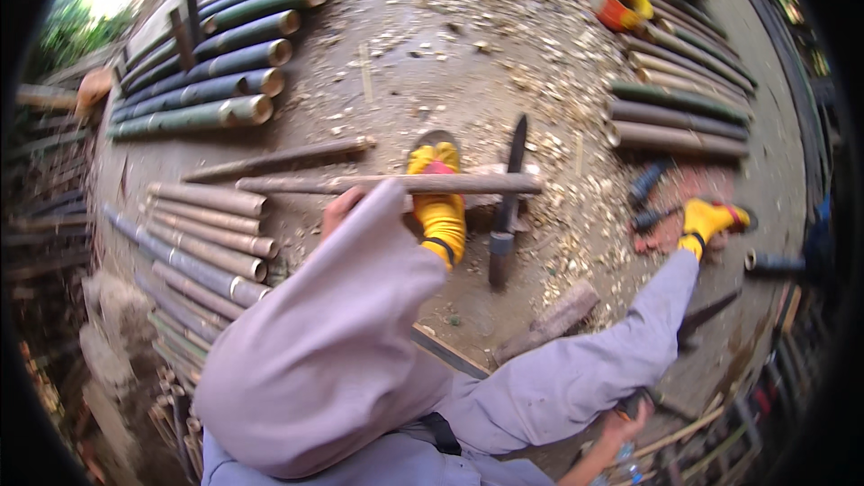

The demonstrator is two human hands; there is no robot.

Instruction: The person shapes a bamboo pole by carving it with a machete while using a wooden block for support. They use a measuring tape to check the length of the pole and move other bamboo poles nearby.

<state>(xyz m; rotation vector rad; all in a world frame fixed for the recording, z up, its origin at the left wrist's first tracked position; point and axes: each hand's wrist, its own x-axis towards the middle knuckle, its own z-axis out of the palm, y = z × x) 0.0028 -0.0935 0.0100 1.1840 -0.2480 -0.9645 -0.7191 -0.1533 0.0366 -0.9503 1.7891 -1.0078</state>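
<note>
Trousers (315,351) lay nearest, partly hiding the left hand (340,210), whose closure could not be determined. Just ahead of it lay the pole (486,184), long axis crosswise, longer part rightward. The right hand (637,421), well apart, met a dark object (640,399), grip undetermined.

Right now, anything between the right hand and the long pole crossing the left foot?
Yes: the right leg cuts across the line from right hand to pole in this view, and a short log lies beyond it.
</note>
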